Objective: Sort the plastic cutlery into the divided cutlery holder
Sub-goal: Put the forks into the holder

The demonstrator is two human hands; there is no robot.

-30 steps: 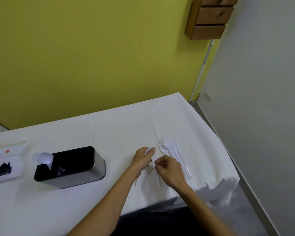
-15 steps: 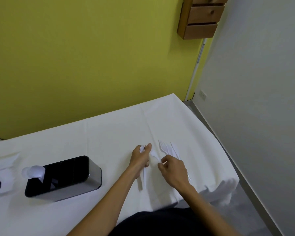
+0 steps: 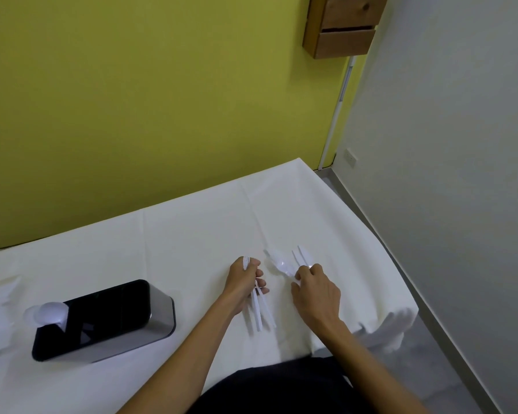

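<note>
Head view: left hand (image 3: 244, 282) closed around a bundle of white forks (image 3: 259, 309), handles pointing near. Right hand (image 3: 314, 289) pinching a spoon (image 3: 281, 264) beside loose forks (image 3: 301, 256) on the white table (image 3: 192, 234). Black cutlery holder (image 3: 108, 318) far left, white spoons (image 3: 50, 313) in its left compartment.

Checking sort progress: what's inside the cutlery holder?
White spoons stand in the left end of the cutlery holder. The other compartments look dark; their bottoms are hidden.

- White cloth-covered table (image 3: 192, 234).
- Yellow-green painted wall (image 3: 147, 100) behind.
- Small wooden drawer unit (image 3: 344, 25), wall-mounted.
- White wall socket (image 3: 351, 158) near floor.
</note>
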